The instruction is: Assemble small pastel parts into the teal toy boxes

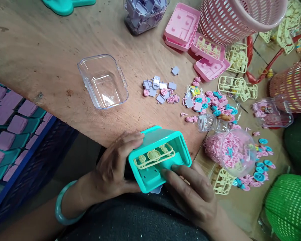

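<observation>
Gripping open turquoise plastic box (163, 135) at lower middle of frame with left hand (112, 160), in a closed grip around left end. Reaching over lower right rim of box with right hand (197, 194), fingertips inside; thumb hidden, so can't tell if pinching. Inside box along upper wall: pale yellow plastic sprue frame (154, 155) with small moulded parts, just above right fingertips. Tilted, mouth toward camera.

In view, overlapping near edge of brown wooden worktop (52, 67); can't tell if touching. Following that edge diagonally from left side of frame down to box. Beyond edge, lower left: blue plastic crate (5, 194) with pink and turquoise pieces, well apart from box.

Up and left of box, well inside edge: clear rounded plastic container (104, 80), with wide stretch of wood grain to left and a gap before lilac flat plastic pieces (154, 92) near centre.

Tighter on right: pink and blue small plastic parts (215, 103) in a heap, then clear round plastic tub (251, 160) near right hand. Crowding upper right: pink shallow plastic trays (182, 25) just beside pink perforated plastic basket (218, 23).
</observation>
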### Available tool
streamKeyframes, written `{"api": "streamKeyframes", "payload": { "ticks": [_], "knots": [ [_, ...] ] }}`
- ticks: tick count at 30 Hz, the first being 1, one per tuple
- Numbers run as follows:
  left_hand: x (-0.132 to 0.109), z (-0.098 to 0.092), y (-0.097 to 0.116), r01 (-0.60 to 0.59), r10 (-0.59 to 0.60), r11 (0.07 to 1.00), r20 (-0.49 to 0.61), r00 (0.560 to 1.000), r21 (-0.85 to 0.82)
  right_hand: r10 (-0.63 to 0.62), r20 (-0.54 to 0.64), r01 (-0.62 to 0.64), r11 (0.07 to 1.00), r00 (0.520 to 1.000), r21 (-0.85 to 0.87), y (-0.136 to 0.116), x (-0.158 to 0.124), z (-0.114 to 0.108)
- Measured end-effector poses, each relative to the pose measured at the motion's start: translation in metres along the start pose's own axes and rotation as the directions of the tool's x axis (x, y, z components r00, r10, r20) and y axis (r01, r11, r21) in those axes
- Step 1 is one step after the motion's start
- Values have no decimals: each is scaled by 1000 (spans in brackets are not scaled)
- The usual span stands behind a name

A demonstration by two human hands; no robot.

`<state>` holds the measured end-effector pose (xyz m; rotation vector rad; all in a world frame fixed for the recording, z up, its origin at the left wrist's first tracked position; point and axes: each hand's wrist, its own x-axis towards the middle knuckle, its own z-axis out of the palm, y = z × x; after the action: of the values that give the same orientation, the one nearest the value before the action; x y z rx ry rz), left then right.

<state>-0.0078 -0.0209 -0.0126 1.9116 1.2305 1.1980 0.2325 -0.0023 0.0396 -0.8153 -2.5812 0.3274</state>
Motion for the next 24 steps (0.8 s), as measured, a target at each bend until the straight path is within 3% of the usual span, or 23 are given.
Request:
{"api": "streamKeyframes", "payload": {
  "ticks": [3,8,12,18,24],
  "knots": [
    [1,4,-2,-55,55,998,-63,996,9,16,-35,-15,1000,999,6,-1,2,0],
    [0,3,-3,-63,64,998,-57,996,14,12,58,-13,1000,998,19,2,7,-3],
    [0,0,-3,-56,56,998,-4,998,-4,31,-37,-31,1000,999,0,-4,5,5],
    [-1,2,-2,-17,17,1000,-45,999,5,135,-145,-140,990,980,-23,-11,9,15],
    [0,-1,0,-14,14,1000,7,1000,-28,106,-111,-105,994,988,19,-4,17,7]
  ]
}}
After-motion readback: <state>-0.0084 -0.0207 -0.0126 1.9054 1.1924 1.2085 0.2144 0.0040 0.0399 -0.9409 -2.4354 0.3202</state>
